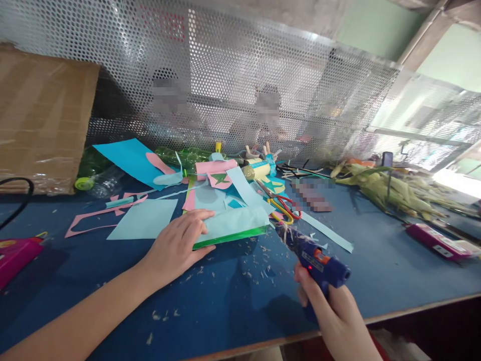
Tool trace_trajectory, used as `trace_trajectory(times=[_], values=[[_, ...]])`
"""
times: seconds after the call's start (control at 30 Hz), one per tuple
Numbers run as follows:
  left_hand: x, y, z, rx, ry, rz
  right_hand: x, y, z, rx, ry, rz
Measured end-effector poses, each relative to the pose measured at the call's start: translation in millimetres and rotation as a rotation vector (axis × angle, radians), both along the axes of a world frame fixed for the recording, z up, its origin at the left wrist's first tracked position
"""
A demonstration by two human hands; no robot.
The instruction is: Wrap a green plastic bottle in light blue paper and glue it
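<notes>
Roll [238, 221], pale blue above green: on the bench [225, 311], its left end clamped under the left hand [179, 239], seemingly for steadiness. Glue gun [313, 258]: right of the roll, grip clamped in the right hand [340, 313], presumably keeping fingers off the tip. Scissors [277, 197]: just behind the roll's right end.
</notes>
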State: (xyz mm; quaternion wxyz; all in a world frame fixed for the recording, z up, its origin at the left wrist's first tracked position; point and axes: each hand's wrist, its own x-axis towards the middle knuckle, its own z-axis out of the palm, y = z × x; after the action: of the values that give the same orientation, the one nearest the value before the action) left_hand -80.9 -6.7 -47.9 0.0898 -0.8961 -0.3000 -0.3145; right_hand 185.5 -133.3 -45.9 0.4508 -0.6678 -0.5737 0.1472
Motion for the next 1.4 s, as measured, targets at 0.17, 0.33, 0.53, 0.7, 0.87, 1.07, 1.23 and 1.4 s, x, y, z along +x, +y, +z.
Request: trace_trajectory(times=[0.17,0.33,0.53,0.7,0.87,1.07,1.23,1.4], values=[[-0.2,0.8,-0.1,-0.032,-0.012,0.003,14.1,-0.1,13.5,-0.003,0.216,-0.062],[-3.0,3.0,6.3,-0.061,-0.016,0.005,49.2,26.7,12.8,-0.063,0.244,-0.083],[-11.5,6.9,16.4,-0.135,-0.043,0.073,71.7,49.1,3.0,-0.269,0.327,-0.117],[-17.9,11.1,19.5,-0.177,-0.032,0.149,68.0,53.6,1.2,-0.280,0.335,-0.066],[-19.8,12.2,20.2,-0.232,-0.021,0.182,91.0,63.5,1.7,-0.371,0.118,-0.041],[-17.7,10.4,21.1,-0.325,-0.027,0.153,82.5,75.0,19.8,0.019,-0.534,-0.129],[-16.7,5.8,28.0,-0.465,-0.003,0.174,15.8,88.0,38.5,0.312,-0.754,0.496],[-16.6,3.6,29.3,-0.488,-0.002,0.173,-16.4,98.2,34.7,0.396,-1.022,0.504]])
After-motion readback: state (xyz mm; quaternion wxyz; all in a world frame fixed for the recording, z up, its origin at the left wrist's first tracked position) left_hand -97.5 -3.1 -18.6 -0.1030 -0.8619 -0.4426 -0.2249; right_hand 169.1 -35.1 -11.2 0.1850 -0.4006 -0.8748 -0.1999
